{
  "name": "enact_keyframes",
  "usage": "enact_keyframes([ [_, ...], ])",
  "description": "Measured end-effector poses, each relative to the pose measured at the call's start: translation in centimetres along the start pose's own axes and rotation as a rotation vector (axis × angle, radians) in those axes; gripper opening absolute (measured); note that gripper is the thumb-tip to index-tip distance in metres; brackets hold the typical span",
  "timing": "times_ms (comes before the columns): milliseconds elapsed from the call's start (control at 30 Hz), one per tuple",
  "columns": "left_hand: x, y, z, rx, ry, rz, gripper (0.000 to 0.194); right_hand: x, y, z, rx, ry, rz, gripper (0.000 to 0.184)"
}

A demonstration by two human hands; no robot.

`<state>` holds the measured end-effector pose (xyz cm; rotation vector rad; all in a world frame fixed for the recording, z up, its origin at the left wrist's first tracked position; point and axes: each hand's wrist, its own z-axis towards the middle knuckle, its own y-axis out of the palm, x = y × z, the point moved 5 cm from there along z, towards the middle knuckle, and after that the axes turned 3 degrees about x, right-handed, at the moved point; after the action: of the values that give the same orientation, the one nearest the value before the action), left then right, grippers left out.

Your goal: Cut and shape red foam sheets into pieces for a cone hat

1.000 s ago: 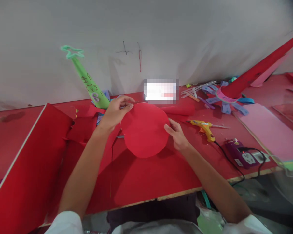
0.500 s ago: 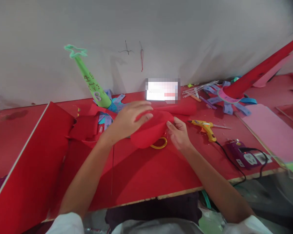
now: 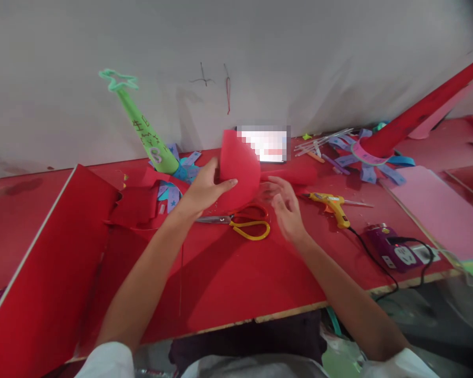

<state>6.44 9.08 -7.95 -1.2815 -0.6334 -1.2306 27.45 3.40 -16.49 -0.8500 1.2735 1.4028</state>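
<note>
A curved sheet of red paper (image 3: 240, 168) stands up above the table. My left hand (image 3: 203, 191) grips its left side, with the thumb on the near face and the fingers partly hidden behind. Just right of the paper, my right hand (image 3: 287, 210) has its fingers curled and apart, a little blurred, with nothing seen in them. Below the paper lies a pair of scissors (image 3: 250, 229) with one yellow and one red-orange handle loop, blades toward the left.
A yellow glue gun (image 3: 333, 205) lies at right, corded to a purple power socket (image 3: 394, 249). A green paper cone (image 3: 150, 134) stands at back left, a red cone (image 3: 421, 113) at right. A red board (image 3: 39, 273) leans at left. Pink sheets (image 3: 441, 210) lie far right.
The red paper has been turned from lying low and slanted to upright. My right hand has let go of its edge. More of the scissors shows now.
</note>
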Motion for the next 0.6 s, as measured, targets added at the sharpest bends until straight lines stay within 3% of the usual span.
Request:
enact_keyframes([
  [67, -0.9, 1.2, 0.0, 0.004, -0.095, -0.213, 0.048, 0.7, 0.9, -0.2, -0.106, 0.066, 0.025, 0.06],
  [167, -1.7, 3.2, -0.6, -0.059, -0.212, -0.372, 0.049, 1.6, 1.4, -0.5, -0.107, 0.103, 0.023, 0.062],
  [400, -1.8, 5.0, -1.7, -0.34, -0.292, -0.226, 0.032, 0.9, 0.3, -0.1, -0.052, -0.015, -0.043, 0.039],
  [500, -1.7, 4.2, -1.0, -0.231, -0.217, -0.19, 0.026, 0.3, -0.3, 0.1, -0.055, -0.098, -0.218, 0.028],
  [600, -1.8, 2.5, -0.2, -0.007, -0.208, -0.269, 0.029, 0.0, 0.0, 0.0, -0.186, -0.23, -0.644, 0.017],
])
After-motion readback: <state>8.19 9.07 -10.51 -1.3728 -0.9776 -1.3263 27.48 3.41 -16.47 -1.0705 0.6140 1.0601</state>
